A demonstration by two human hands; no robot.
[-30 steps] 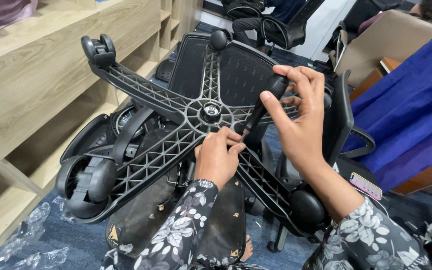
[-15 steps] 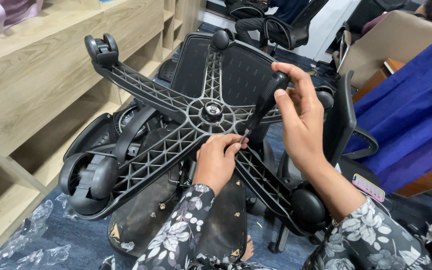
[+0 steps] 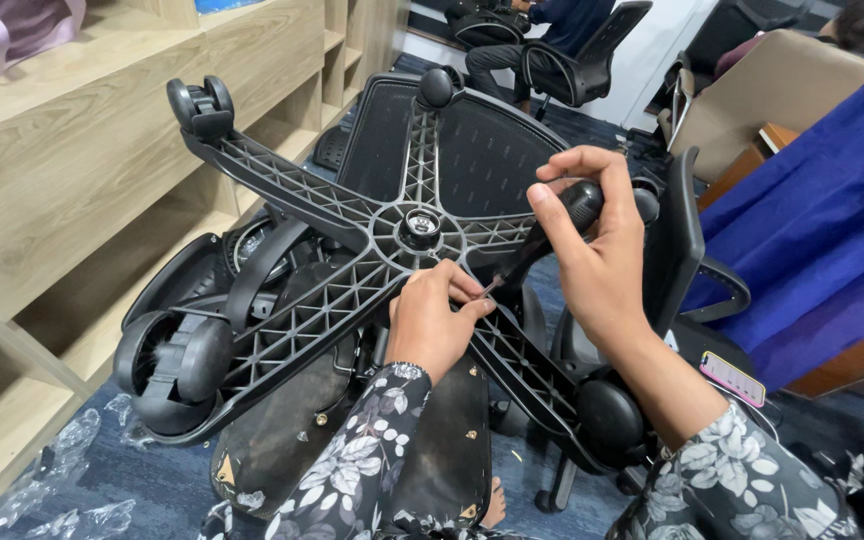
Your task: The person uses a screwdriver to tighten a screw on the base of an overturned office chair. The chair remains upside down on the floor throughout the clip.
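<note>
Screwdriver (image 3: 542, 238) with a black handle lies slanted across the underside of an upturned office chair: its long axis runs from the handle at upper right down to the tip at lower left, so it points down and left, toward the person. The right hand (image 3: 592, 250) is clenched around the handle, thumb and fingers wrapped over its rounded end. The left hand (image 3: 437, 320) pinches the thin shaft just at the tip, fingertips closed on it, and rests against the black star base (image 3: 352, 290). That tip meets the ribbed arm of the base just below and right of the centre hub (image 3: 419, 226); what it touches is hidden under the fingers. The base spreads its ribbed arms outward, each ending in a caster: one caster (image 3: 202, 103) up left, a second caster (image 3: 167, 360) low left, a third caster (image 3: 439, 88) at the top. A wooden shelf unit (image 3: 82, 170) stands to the left, and blue cloth (image 3: 812, 220) hangs at right.
</note>
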